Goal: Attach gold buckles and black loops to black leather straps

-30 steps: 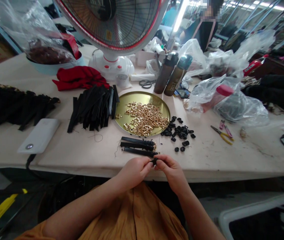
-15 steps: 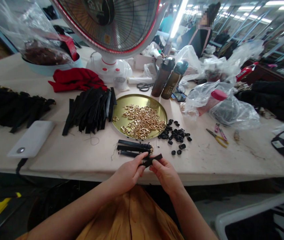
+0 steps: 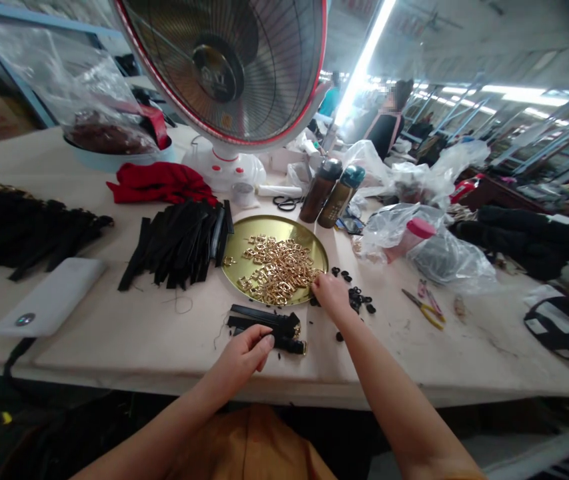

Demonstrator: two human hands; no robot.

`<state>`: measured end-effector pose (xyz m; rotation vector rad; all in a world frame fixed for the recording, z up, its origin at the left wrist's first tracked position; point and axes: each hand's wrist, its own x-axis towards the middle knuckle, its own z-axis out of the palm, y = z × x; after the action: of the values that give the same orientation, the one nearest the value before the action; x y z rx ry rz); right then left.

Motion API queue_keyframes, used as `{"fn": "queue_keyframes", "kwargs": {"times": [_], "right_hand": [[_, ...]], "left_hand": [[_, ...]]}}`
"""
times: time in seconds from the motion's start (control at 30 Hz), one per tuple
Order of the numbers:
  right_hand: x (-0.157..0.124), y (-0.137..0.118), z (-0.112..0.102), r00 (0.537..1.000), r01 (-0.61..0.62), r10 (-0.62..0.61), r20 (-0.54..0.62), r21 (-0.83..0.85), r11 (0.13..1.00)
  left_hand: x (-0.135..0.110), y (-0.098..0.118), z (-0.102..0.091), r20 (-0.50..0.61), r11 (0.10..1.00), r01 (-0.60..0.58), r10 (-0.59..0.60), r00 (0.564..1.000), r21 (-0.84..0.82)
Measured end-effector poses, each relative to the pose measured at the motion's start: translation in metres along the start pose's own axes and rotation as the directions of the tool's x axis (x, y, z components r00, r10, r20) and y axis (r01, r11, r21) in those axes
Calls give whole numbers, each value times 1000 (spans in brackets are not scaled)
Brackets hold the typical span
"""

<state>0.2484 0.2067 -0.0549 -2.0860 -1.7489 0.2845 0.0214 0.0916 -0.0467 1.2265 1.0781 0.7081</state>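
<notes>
Two hands at the worktop (image 3: 154, 353). Left hand (image 3: 244, 353) is over the near side of a few black straps (image 3: 259, 313) with gold ends, thumb and fingers curled together, touching the nearest strap; can't tell if it's pinched. Right hand (image 3: 331, 293) is at the right rim of the round gold tray (image 3: 291, 227), fingers bunched at the edge of the gold buckles (image 3: 279, 267); can't tell if they grip one. Straps lie just below the tray, buckles heaped inside it. Small black rings (image 3: 359, 299) sit right of the tray, partly behind the right hand. Fanned stack of black strips (image 3: 179, 243) just left of it. Yellow-handled pliers (image 3: 427, 310) further right, two bottles (image 3: 339, 197) behind.
</notes>
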Motion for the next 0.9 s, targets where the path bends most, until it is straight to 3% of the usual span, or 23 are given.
{"fn": "queue_keyframes", "kwargs": {"times": [0.2,0.3,0.33,0.4,0.47,0.57,0.67,0.73,0.8,0.9], "right_hand": [[-8,0,-6,998,22,-28,52,124,992],[-34,-10,-15,981,-12,-60,185,366,931],[-45,-16,-16,959,-74,-85,269,531,844],[-67,-29,-17,889,-258,-167,426,767,588],[-88,-42,-17,811,-419,-248,530,821,386],[-109,-53,-17,723,-570,-323,611,792,219],[-119,-55,-18,676,-623,-393,624,768,147],[-123,-55,-17,680,-606,-420,601,783,141],[-127,-56,-15,726,-576,-386,569,810,112],[-133,-58,-11,798,-562,-263,542,827,-3]], "left_hand": [[-3,9,-9,-52,999,24,-26,998,-31],[7,17,-11,-112,997,-30,21,994,-77],[11,20,-11,-124,995,-57,46,991,-87],[19,25,-9,-123,991,-88,76,990,-102],[23,30,-7,-94,991,-72,61,994,-115],[21,34,-5,-1,994,1,-1,1000,-112],[14,35,-4,37,996,23,-20,999,-86],[10,34,-2,32,999,6,-4,999,-52],[9,33,0,25,1000,-21,21,999,-8],[9,33,4,-21,992,-76,79,997,96]]}}
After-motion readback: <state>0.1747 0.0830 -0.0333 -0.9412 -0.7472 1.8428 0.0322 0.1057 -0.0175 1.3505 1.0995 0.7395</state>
